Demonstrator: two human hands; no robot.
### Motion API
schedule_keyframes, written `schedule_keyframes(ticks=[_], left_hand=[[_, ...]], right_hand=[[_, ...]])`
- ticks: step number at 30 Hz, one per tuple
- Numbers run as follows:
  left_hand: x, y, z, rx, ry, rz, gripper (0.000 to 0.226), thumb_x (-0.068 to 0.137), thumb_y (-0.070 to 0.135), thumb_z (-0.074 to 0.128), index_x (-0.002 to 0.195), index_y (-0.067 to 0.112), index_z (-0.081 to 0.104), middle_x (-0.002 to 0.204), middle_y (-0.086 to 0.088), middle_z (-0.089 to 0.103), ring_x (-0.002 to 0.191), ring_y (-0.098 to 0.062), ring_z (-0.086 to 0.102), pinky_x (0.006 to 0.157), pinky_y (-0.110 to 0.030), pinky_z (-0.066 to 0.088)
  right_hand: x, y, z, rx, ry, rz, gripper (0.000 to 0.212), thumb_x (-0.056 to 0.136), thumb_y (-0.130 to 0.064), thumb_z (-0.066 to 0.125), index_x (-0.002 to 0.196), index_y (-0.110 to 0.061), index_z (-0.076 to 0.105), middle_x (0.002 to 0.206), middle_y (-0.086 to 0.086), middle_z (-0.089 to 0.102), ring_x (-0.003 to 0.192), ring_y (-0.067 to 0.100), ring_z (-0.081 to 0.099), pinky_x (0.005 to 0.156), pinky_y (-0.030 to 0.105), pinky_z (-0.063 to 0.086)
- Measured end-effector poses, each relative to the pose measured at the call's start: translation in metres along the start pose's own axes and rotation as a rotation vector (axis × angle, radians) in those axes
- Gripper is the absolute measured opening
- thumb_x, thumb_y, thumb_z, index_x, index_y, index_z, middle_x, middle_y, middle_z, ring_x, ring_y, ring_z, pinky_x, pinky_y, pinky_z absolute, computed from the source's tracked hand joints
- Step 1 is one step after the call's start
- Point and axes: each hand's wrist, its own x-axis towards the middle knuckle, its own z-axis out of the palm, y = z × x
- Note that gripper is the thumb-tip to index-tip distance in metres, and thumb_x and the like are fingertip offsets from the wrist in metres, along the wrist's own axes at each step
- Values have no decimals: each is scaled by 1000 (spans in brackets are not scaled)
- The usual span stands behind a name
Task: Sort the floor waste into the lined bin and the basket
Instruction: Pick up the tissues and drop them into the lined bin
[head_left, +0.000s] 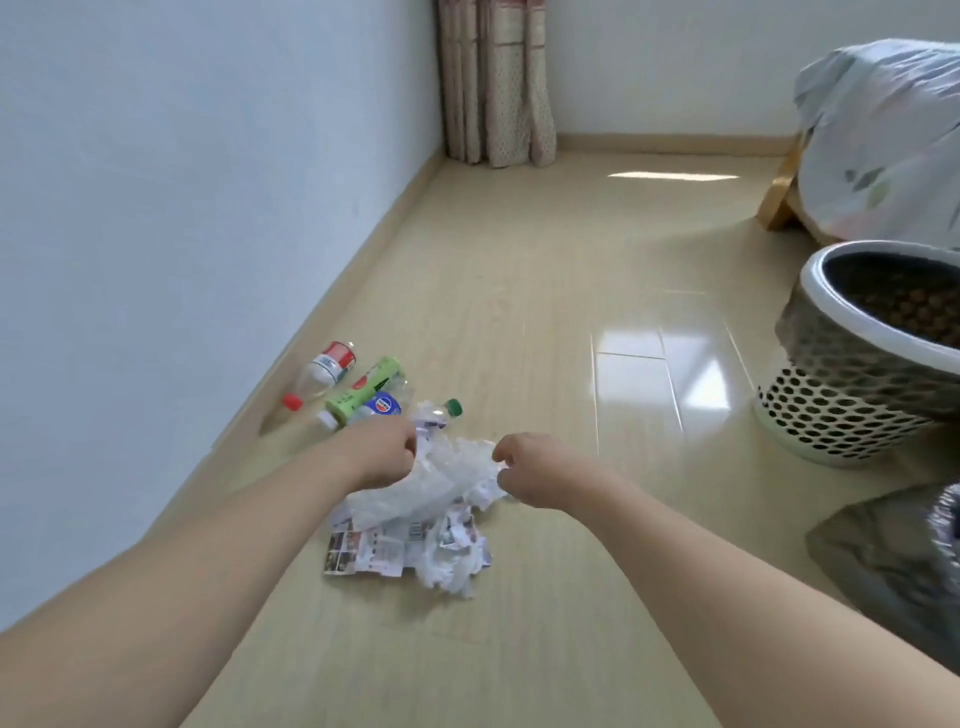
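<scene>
Mid-floor (519, 312), head view: both hands over the paper pile (415, 540) — left hand (387, 457) closed on clear crumpled plastic (447, 478), right hand (540, 473) curled narrow, fingertips at the plastic's right edge; can't tell if it grips. Bottles (358, 389) lie together near the left wall, just beyond the pile. Basket (852, 364) stands at right edge, bin liner (893, 566) just nearer, both well apart from the pile.
</scene>
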Motion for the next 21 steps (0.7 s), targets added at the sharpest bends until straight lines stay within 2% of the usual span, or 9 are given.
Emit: schedule_keyframes(ticks=[2,5,6,8,10,13,15,18,21], left_hand=[[-4,-50,21,7,-72,-38,23,87,11,44,94,18,65,106,-2,68,95,-20,60,79,-29,50],[-2,-96,46,36,-173,-7,19,85,13,47,93,18,63,104,-4,66,94,-21,60,78,-31,49],[0,-104,53,55,-176,8,19,86,15,47,96,20,62,106,-2,65,95,-20,59,76,-29,48],[-4,-110,71,73,-122,54,24,89,20,46,110,23,57,111,1,61,98,-20,58,72,-28,43],[-14,-112,101,154,-2,189,28,88,26,47,115,23,55,106,3,60,92,-20,60,64,-29,39],[-27,-121,151,214,45,336,44,63,43,63,103,25,63,84,7,57,63,-15,61,44,-25,41],[-20,-123,172,189,63,335,66,47,52,73,107,26,61,86,4,57,60,-15,59,40,-24,42],[-10,-122,178,222,153,368,70,42,41,78,107,23,58,92,-3,56,64,-20,55,46,-26,46],[-1,-125,173,224,204,394,52,42,23,76,92,16,62,88,-5,54,64,-23,54,45,-27,42]], right_hand=[[15,-15,33,24,-43,54,40,89,-12,46,129,-9,54,129,9,56,116,27,56,94,33,48],[26,-23,82,47,-74,120,24,87,-11,47,110,-8,55,103,6,58,90,24,57,71,28,47],[29,-23,95,57,-59,135,24,86,-11,47,110,-9,54,100,5,56,86,23,54,69,29,45],[31,-20,115,79,-5,149,29,86,-11,49,115,-11,52,107,4,56,93,23,54,76,32,46],[32,-18,129,64,50,140,31,88,-14,49,119,-14,49,119,2,52,103,22,53,80,32,45],[40,-18,147,-4,62,134,35,91,-21,48,125,-16,47,128,0,44,108,23,48,83,31,42],[45,-18,155,-40,56,157,37,90,-22,48,127,-17,46,131,-1,42,109,24,45,89,32,40],[53,-20,165,-74,38,217,39,89,-26,45,128,-19,45,133,-3,41,110,26,45,92,33,39],[61,-19,168,-88,77,247,27,96,-28,38,116,-18,52,124,-1,48,101,25,51,79,33,40]])
